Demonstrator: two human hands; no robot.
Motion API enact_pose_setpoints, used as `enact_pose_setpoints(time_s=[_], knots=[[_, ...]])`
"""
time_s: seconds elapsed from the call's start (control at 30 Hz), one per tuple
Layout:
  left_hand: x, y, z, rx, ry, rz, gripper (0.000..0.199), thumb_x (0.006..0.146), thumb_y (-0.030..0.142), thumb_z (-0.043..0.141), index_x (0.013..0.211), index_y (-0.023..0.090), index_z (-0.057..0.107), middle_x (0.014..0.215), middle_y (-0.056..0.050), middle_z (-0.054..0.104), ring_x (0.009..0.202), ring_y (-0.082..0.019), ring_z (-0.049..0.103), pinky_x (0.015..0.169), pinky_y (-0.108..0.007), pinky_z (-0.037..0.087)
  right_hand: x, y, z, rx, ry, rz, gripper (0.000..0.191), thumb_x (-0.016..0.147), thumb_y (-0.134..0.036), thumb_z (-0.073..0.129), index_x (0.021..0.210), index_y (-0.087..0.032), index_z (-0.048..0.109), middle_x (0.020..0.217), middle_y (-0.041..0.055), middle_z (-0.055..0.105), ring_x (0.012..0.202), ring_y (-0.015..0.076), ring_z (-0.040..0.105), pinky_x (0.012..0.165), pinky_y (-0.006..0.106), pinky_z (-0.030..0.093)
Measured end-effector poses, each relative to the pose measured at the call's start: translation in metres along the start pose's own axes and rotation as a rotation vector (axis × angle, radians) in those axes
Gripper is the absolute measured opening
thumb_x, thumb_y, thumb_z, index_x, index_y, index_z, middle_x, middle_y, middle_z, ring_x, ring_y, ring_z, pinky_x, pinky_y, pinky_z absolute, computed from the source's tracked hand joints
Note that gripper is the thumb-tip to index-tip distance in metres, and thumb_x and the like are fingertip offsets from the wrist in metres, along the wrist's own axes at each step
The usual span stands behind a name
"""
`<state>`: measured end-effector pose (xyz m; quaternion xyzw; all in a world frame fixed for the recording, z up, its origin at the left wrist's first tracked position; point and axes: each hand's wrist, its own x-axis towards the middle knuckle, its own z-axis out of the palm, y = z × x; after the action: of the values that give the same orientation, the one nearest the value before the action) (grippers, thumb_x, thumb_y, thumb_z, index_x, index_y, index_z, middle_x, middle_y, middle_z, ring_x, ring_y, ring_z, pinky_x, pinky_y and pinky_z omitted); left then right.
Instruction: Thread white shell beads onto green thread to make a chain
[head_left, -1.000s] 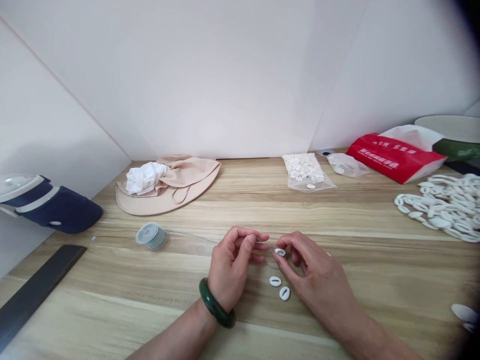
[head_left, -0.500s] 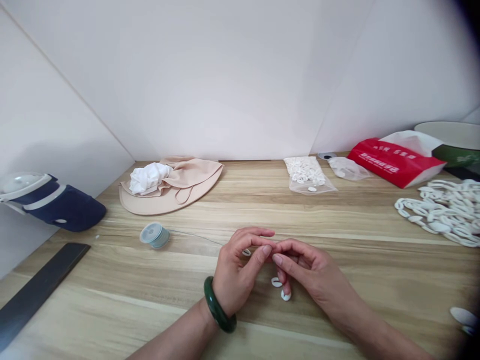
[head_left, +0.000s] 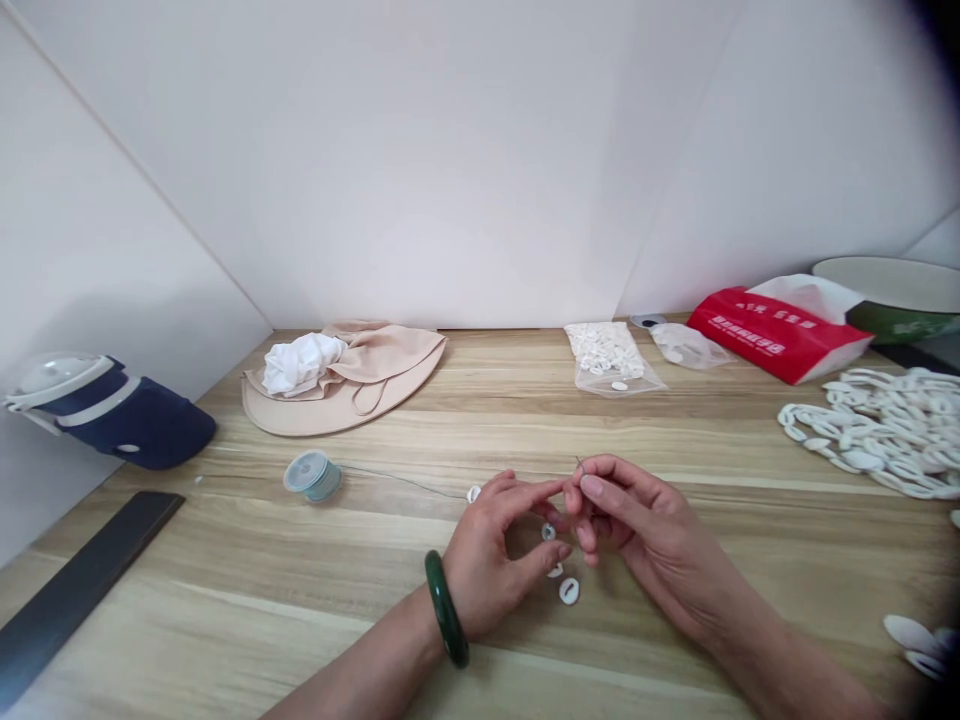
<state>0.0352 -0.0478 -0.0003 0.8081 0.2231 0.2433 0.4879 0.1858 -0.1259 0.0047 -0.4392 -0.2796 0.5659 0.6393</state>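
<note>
A spool of grey-blue thread (head_left: 321, 478) stands on the wooden table, its thread running right toward my left hand (head_left: 495, 545). That hand wears a green bangle (head_left: 448, 610); its thumb and fingers are apart, with the index fingertip against my right hand's fingers. My right hand (head_left: 637, 520) pinches the thread's end (head_left: 580, 465), which pokes up above the thumb. A small white cowrie shell (head_left: 474, 494) sits along the thread behind my left hand. Below the fingers lies another cowrie shell (head_left: 570, 591), with two more partly hidden by my left fingers and thumb.
At the back are a beige hat (head_left: 390, 365) with white cloth (head_left: 302, 364), a bag of shells (head_left: 606, 355) and a red tissue pack (head_left: 776, 335). Strung shells (head_left: 892, 430) lie right. A blue jug (head_left: 142, 415) and a dark flat bar (head_left: 82, 590) are left.
My left thumb has come away from its index finger. My right hand has risen slightly, and the thread's end now shows in its pinch. The camera view has shifted a little.
</note>
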Motion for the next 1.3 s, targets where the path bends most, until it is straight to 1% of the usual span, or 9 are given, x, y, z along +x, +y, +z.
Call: enact_pose_setpoints(time_s=[0.1,0.17,0.23,0.43,0.57,0.77,1.0,1.17,1.3], knots=[[0.000,-0.004,0.000,0.097,0.000,0.014,0.036,0.077,0.012,0.062,0.111,0.022,0.065,0.087,-0.003,0.070,0.089,-0.017,0.061,0.104,-0.036,0.029,0.002,-0.001,-0.004,-0.015,0.087,-0.042,0.013,0.082,-0.030,0.061,0.078,-0.017,0.059,0.066,-0.0016,0.057,0.050,0.0079,0.049,0.046,0.020,0.041],[0.000,-0.005,-0.002,0.132,0.018,0.000,0.030,0.080,0.013,0.057,0.107,0.021,0.067,0.088,-0.006,0.069,0.089,-0.018,0.060,0.093,-0.033,0.040,0.003,0.000,-0.007,-0.043,0.159,-0.082,0.015,0.081,-0.031,0.063,0.077,-0.017,0.059,0.064,-0.0019,0.055,0.049,0.0074,0.047,0.044,0.020,0.038],[-0.001,-0.005,-0.003,0.116,0.036,-0.022,0.029,0.083,0.014,0.053,0.107,0.021,0.067,0.093,-0.007,0.068,0.090,-0.018,0.061,0.083,-0.028,0.046,0.004,0.002,-0.010,-0.078,0.221,-0.104,0.016,0.080,-0.032,0.063,0.077,-0.017,0.058,0.063,-0.0022,0.054,0.049,0.0071,0.045,0.044,0.019,0.036],[-0.003,-0.006,-0.006,0.054,0.048,-0.036,0.028,0.083,0.017,0.053,0.105,0.023,0.069,0.103,-0.007,0.070,0.093,-0.018,0.063,0.085,-0.026,0.047,0.005,0.004,-0.012,-0.134,0.281,-0.112,0.020,0.076,-0.036,0.066,0.075,-0.018,0.056,0.058,-0.0050,0.049,0.045,0.0063,0.040,0.042,0.019,0.031],[-0.003,-0.007,-0.007,0.077,0.089,-0.079,0.027,0.084,0.019,0.052,0.104,0.023,0.070,0.098,-0.006,0.072,0.087,-0.018,0.065,0.080,-0.026,0.049,0.007,0.003,-0.014,-0.171,0.304,-0.135,0.022,0.074,-0.037,0.067,0.074,-0.018,0.056,0.055,-0.0055,0.048,0.044,0.0063,0.039,0.041,0.019,0.029],[-0.003,-0.006,-0.015,0.345,0.065,-0.037,0.025,0.085,0.019,0.049,0.096,0.022,0.072,0.083,-0.004,0.072,0.074,-0.016,0.064,0.070,-0.024,0.048,0.011,0.001,-0.021,-0.247,0.380,-0.176,0.023,0.073,-0.038,0.067,0.073,-0.018,0.055,0.052,-0.0068,0.044,0.043,0.0064,0.037,0.039,0.018,0.028],[-0.003,-0.006,-0.031,0.607,0.105,-0.046,0.024,0.085,0.019,0.049,0.091,0.022,0.072,0.084,-0.005,0.071,0.077,-0.017,0.063,0.072,-0.026,0.049,0.011,0.002,-0.022,-0.343,0.398,-0.192,0.022,0.074,-0.037,0.066,0.073,-0.018,0.056,0.051,-0.0066,0.045,0.042,0.0056,0.037,0.037,0.017,0.028],[-0.009,-0.014,-0.045,0.630,0.115,0.030,0.023,0.084,0.020,0.051,0.095,0.022,0.071,0.098,-0.008,0.069,0.096,-0.021,0.057,0.086,-0.036,0.047,0.010,0.007,-0.016,-0.387,0.309,-0.164,0.024,0.072,-0.039,0.067,0.072,-0.017,0.057,0.051,-0.0049,0.049,0.043,0.0073,0.043,0.039,0.018,0.035],[-0.005,-0.018,-0.037,0.605,0.097,0.107,0.024,0.078,0.022,0.061,0.101,0.022,0.069,0.106,-0.008,0.068,0.106,-0.024,0.055,0.099,-0.045,0.038,0.008,0.008,-0.012,-0.396,0.252,-0.158,0.026,0.073,-0.041,0.066,0.073,-0.017,0.057,0.053,-0.0042,0.052,0.045,0.0080,0.045,0.042,0.019,0.039]])
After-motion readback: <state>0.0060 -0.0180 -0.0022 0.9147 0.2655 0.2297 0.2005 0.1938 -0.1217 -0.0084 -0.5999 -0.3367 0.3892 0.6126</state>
